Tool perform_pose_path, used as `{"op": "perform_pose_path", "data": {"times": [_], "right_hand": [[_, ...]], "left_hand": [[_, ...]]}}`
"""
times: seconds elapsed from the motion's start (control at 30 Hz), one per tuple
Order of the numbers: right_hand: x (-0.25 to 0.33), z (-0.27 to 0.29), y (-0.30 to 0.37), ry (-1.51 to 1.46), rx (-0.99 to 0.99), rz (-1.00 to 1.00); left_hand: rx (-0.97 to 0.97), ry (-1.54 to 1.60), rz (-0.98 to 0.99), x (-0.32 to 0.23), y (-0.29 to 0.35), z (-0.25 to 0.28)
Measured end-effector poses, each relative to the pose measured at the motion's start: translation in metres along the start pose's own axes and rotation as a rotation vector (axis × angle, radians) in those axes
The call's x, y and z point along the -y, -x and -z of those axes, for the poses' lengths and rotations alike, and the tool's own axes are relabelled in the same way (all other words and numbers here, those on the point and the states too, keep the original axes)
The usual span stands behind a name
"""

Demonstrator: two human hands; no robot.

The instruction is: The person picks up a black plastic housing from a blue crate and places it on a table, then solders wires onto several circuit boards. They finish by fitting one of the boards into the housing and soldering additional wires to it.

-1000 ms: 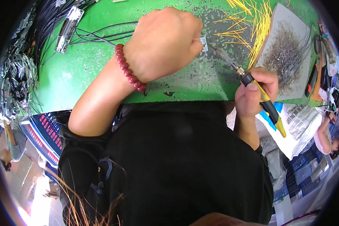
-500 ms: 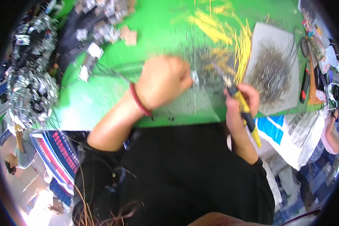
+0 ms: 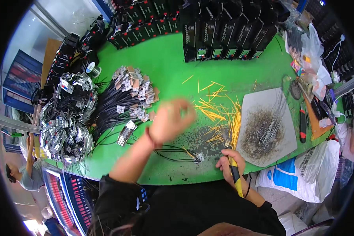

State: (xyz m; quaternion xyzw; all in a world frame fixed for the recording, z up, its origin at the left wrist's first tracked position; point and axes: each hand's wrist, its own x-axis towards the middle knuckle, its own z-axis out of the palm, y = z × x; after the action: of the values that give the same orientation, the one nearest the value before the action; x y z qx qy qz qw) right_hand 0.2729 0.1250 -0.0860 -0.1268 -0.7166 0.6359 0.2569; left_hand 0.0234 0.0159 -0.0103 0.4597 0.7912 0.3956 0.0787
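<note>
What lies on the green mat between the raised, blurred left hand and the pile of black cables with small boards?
Nothing visible blocks it. The left hand hovers blurred above the green mat, and the pile of black cables with small boards lies just to its left, with only loose boards at the pile's edge between.

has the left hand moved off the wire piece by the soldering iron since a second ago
Yes. The left hand has lifted up and away from the wire piece on the green table, toward the bundles; it is motion-blurred. The right hand stays beside it.
</note>
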Motion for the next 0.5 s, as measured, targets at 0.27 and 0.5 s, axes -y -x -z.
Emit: {"op": "perform_pose_path", "data": {"times": [0.27, 0.5], "right_hand": [[0.002, -0.005, 0.001, -0.094, -0.084, -0.041], [0.003, -0.003, 0.0, -0.064, -0.058, -0.027]], "left_hand": [[-0.399, 0.105, 0.091, 0.072, -0.212, 0.026], [-0.381, 0.603, -0.093, 0.061, -0.188, 0.049]]}}
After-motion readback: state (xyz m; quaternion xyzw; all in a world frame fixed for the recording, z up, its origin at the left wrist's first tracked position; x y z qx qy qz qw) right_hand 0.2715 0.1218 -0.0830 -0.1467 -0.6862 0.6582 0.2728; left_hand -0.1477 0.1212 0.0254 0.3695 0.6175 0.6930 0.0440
